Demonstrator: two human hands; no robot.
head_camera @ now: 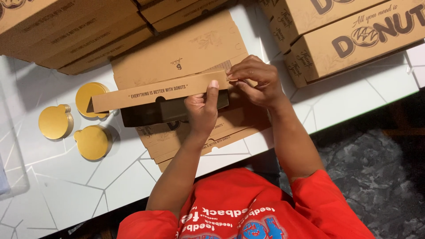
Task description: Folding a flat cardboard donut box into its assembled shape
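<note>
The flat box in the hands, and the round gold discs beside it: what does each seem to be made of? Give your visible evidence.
Flat box: brown matte cardboard, seemingly, with creased fold lines and a dark, glossy window, probably plastic film. Gold discs: stacked thin boards, likely foil-faced card; soft metallic sheen.

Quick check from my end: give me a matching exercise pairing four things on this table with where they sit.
Things:
1. Long brown cardboard box being folded
2. Round gold cake boards
3. Folded brown cardboard boxes
4. Flat brown cardboard blanks

Places:
A. stacked at the table's far right
B. held in left hand and right hand
C. lying under the hands
D. left of the hands on the white table

Pairs: 1-B, 2-D, 3-A, 4-C
</note>
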